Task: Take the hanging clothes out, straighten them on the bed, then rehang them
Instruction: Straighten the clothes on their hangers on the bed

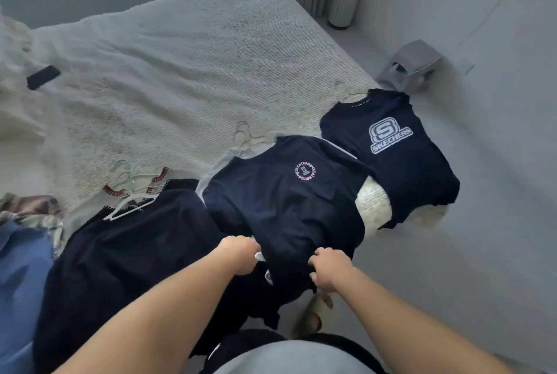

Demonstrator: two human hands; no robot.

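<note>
I see the cream bed [168, 72] filling most of the view, three dark shirts along its near edge. My left hand [238, 254] and right hand [330, 268] curl their fingers around the middle navy shirt [286, 192] at its hem. A black shirt [120, 253] overlaps it at left; the Skechers shirt [391, 150] lies right, a phone [43, 77] far left.

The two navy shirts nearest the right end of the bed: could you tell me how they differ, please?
The Skechers shirt carries a large pale logo; the middle shirt carries a small pink circular emblem. The Skechers shirt lies untouched at the bed's corner, while the left hand and right hand grip the middle shirt's hem. Both are navy, on hangers, lying on the bed.
</note>
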